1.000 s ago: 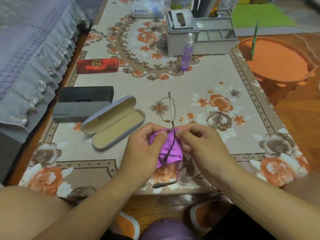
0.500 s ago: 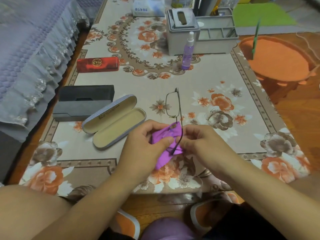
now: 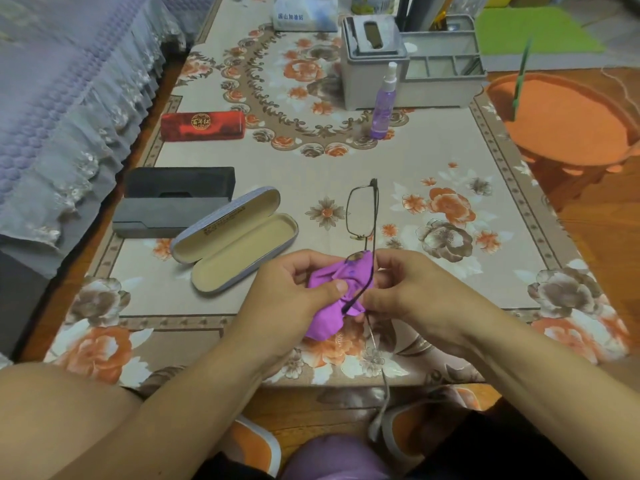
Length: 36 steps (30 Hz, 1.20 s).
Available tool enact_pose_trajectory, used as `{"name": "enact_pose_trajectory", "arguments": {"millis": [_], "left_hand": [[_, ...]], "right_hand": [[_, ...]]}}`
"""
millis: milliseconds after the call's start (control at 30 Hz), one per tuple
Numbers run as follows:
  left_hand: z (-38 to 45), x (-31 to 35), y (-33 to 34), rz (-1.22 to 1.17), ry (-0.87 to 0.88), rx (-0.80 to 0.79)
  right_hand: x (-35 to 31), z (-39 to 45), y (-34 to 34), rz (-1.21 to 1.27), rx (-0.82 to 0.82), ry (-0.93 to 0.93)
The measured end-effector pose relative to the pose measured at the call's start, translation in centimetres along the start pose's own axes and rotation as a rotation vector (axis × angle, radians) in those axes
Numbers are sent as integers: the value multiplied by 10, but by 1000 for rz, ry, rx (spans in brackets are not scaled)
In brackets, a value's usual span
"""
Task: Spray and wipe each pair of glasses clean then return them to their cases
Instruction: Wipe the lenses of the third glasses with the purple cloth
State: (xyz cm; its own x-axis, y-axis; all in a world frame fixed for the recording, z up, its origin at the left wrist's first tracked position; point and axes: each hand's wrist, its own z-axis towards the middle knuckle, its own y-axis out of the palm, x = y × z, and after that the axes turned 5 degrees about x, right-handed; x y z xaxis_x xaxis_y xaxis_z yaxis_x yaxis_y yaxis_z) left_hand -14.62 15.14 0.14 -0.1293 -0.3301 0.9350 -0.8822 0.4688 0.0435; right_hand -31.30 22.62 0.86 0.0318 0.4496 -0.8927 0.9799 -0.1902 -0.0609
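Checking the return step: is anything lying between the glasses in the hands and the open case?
Nothing visible. The glasses are held with the purple cloth just right of the open case, whose tray looks empty; only bare tablecloth lies between them.

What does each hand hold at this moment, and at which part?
The left hand grips the purple cloth, bunched over the near lens. The right hand pinches the glasses at the near end of the frame.
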Motion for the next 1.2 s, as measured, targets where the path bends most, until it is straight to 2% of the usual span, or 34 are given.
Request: {"name": "enact_pose_trajectory", "arguments": {"millis": [333,467,567,700,800,900,1000,1200], "left_hand": [[2,-2,0,-18,-36,10],[1,-1,3,-7,10,38],[3,-3,5,18,37,92],[4,-2,5,-16,28,108],[4,0,4,-16,26,115],[4,3,2,83,66,117],[1,4,1,114,81,102],[1,0,-1,204,109,102]], "right_hand": [[1,2,9,-303,165,-126],[-1,1,14,-384,127,-168],[2,-1,14,-183,62,-88],[1,0,15,60,72,-25],[1,-1,16,37,119,6],[0,-1,14,-67,179,-26],[-2,-1,11,-47,175,-67],[1,-2,13,49,201,-26]]}}
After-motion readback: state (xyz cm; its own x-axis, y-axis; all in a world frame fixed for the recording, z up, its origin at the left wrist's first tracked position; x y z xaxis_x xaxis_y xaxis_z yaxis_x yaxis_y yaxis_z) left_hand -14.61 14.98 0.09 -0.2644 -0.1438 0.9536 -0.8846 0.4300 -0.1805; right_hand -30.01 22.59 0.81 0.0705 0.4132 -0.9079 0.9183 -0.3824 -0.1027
